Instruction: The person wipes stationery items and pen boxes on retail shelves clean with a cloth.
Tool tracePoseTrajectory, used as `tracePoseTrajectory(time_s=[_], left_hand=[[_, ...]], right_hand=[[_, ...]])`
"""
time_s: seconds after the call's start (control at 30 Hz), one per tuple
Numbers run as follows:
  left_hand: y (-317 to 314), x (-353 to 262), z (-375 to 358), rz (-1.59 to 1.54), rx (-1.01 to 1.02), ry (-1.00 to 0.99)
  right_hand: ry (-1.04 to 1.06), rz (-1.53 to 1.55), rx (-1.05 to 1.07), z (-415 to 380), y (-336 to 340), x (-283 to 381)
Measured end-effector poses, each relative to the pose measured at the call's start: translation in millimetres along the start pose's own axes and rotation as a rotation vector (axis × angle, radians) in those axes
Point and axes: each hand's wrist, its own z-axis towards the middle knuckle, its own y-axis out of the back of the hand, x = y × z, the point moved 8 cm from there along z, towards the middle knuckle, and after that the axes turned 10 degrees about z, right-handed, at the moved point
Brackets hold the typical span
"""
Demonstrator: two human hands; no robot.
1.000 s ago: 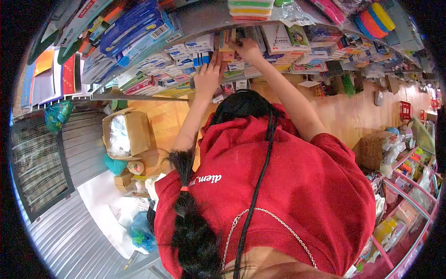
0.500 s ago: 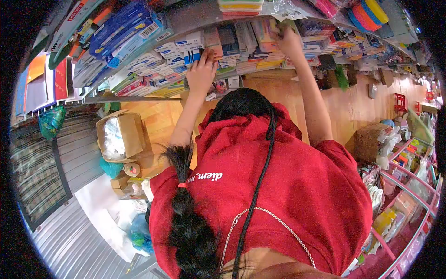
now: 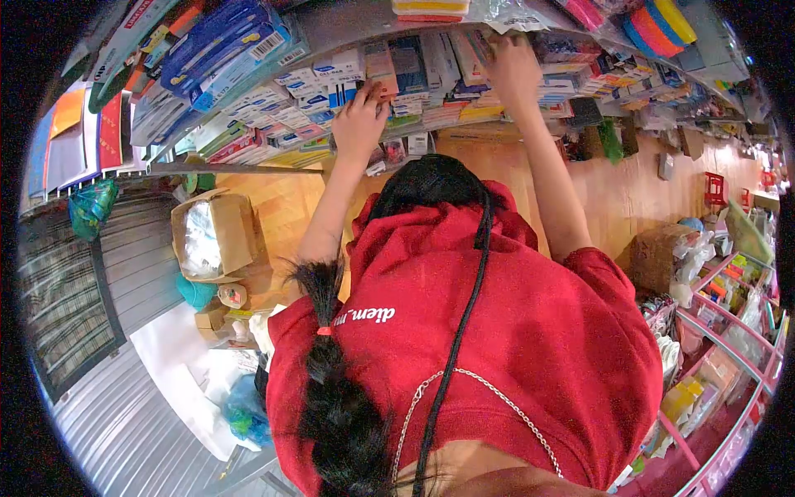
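Observation:
My left hand [image 3: 360, 123] rests on a row of small boxes on the shelf, fingers apart, next to a white-and-blue box [image 3: 344, 93]. A pinkish-orange pack [image 3: 381, 70] stands just beyond its fingertips. Further right, my right hand [image 3: 515, 73] reaches under the upper shelf's edge, its fingers bent at the top of a row of thin upright booklets [image 3: 470, 65]. What those fingers grip is too small and partly hidden to make out. Dark-covered packs [image 3: 408, 65] stand between the two hands.
Above runs a grey shelf edge [image 3: 348, 40] carrying blue packs [image 3: 222, 54] and coloured sponge-like rolls [image 3: 658, 29]. An open cardboard box [image 3: 236, 236] sits on the wooden floor at left. A pink-framed rack [image 3: 704, 331] of goods stands at right.
The colourful thin pack near my right hand is no longer seen there; that hand has shifted slightly down and its fingers sit deeper among the booklets. My left hand has barely moved.

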Motion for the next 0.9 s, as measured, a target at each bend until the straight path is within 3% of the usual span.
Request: tracePoseTrajectory(time_s=[0.13,0.2,0.3,0.4,0.5,0.6,0.7,0.8,0.9], left_hand=[[6,5,5,-0.120,0.133,0.103],[6,9,4,-0.226,0.151,0.121],[-12,15,1,-0.131,0.381,0.164],[-8,20,5,-0.215,0.303,0.247],[1,31,10,-0.462,0.277,0.466],[-5,47,16,-0.733,0.083,0.498],[-8,52,18,-0.829,0.087,0.594],[-29,62,16,-0.918,0.111,0.651],[-32,62,17,-0.918,0.162,0.703]], right_hand=[[0.020,0.420,0.267,-19,-50,70],[-0.045,0.483,0.402,-27,-65,100],[-0.037,0.464,0.470,-29,-95,122],[0.322,0.630,0.200,-31,-89,137],[0.231,0.625,0.271,-32,-125,122],[0.160,0.674,0.160,-29,-109,114],[0.039,0.720,0.232,-28,-115,101],[-0.001,0.618,0.209,-30,-116,90],[-0.092,0.733,0.153,-31,-92,78]])
